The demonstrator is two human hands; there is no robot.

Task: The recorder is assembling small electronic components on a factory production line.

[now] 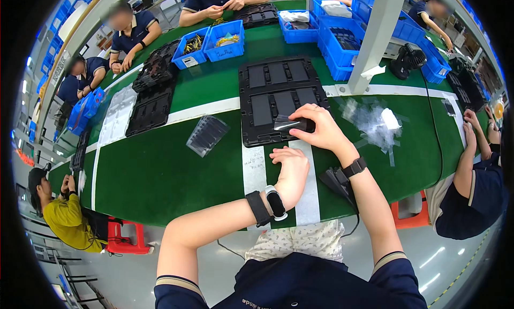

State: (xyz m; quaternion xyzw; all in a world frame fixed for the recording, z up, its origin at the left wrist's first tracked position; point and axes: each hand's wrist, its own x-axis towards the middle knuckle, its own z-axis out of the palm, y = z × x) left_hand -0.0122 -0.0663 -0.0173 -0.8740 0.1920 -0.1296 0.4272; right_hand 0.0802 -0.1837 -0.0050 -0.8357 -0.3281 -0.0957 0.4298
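Observation:
My right hand [320, 128] is closed on a small dark glossy panel [309, 125], thumb on its near side and fingers on its far side. A shiny clear strip [282, 122] extends left from the panel. Both are over the near right part of a black compartment tray [247, 103], where several flat dark panels [262, 110] lie in the slots. Just in front of the tray's near edge, my left hand [292, 167] rests low with its fingers loosely bent and slightly apart; no object shows in it. Its palm side is hidden.
Left of the tray lies a clear film sheet with dark strips [208, 135]. Crumpled clear film pieces [375, 121] spread at right, by a metal post [372, 46]. A black corded device [338, 181] lies by my right wrist. Blue bins [225, 44] and co-workers surround the green table [160, 170].

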